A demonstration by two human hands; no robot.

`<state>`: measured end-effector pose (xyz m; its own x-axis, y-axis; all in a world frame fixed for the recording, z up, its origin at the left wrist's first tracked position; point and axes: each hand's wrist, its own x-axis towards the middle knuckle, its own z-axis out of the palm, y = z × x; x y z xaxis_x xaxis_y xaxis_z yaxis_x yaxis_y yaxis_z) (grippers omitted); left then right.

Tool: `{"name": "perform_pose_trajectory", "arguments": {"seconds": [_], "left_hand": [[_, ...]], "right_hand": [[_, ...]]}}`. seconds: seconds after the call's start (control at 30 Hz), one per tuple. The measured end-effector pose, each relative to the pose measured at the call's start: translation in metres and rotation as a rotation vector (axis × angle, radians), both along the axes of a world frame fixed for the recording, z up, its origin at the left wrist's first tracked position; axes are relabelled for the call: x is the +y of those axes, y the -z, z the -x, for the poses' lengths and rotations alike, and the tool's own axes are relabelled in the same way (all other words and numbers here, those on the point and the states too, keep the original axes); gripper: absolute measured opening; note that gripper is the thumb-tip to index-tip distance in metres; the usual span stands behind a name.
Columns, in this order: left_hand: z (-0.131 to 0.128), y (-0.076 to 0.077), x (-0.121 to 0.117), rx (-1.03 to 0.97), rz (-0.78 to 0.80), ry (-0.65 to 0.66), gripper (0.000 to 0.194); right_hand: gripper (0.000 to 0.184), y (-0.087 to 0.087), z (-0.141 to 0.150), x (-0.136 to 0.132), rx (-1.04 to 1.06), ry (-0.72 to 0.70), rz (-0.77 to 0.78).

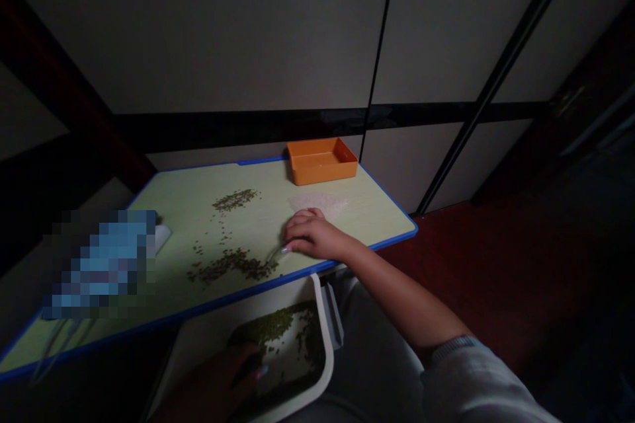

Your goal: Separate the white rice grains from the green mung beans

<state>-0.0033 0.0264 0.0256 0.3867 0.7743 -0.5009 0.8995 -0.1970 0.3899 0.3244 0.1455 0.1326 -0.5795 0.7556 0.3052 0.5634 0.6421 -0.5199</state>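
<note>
My right hand (312,236) rests on the pale table with its fingers curled. A thin greyish thing (274,252) sticks out beside its thumb, too dim to name. That tip meets the near pile of small brownish-green grains (238,266). Just beyond the hand lies a flat patch of whitish grains (320,201). Low in the picture, my left hand (231,370) reaches into a white bin (325,344) below the table edge. Thumb and finger are apart there, with nothing visible between them. Green grains (270,325) lie in the bin; shadow hides part of this hand.
An orange open box (325,172) stands at the table's back right. Another scatter of grains (235,199) lies farther back. A blurred blue thing (106,264) is at the left. Blue edging rims the table (381,211), and cabinet panels (258,33) rise behind it.
</note>
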Motion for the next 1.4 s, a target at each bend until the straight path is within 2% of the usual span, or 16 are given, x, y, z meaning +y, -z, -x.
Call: {"name": "perform_pose_trajectory", "arguments": {"seconds": [0.27,0.5,0.63,0.8,1.13,1.4], "left_hand": [[-0.001,-0.001,0.0,-0.007,-0.02,-0.007,0.062],[0.0,0.0,-0.002,-0.015,-0.024,-0.025,0.059],[-0.002,0.0,-0.002,-0.017,-0.023,-0.02,0.059],[-0.004,0.002,-0.003,-0.017,-0.028,-0.014,0.061],[-0.003,0.01,-0.001,-0.043,-0.041,-0.021,0.062],[-0.004,0.007,-0.002,-0.075,-0.045,-0.015,0.06]], "right_hand": [[0.015,0.002,-0.016,-0.012,0.06,0.011,0.011],[0.03,0.009,-0.032,-0.014,0.132,0.282,-0.056],[0.039,0.009,-0.04,-0.019,0.096,0.346,0.009],[0.04,0.004,-0.037,-0.033,0.043,0.416,0.077],[0.038,0.0,-0.017,-0.049,0.008,0.314,0.102],[0.04,0.0,-0.008,-0.051,0.034,0.273,0.107]]}}
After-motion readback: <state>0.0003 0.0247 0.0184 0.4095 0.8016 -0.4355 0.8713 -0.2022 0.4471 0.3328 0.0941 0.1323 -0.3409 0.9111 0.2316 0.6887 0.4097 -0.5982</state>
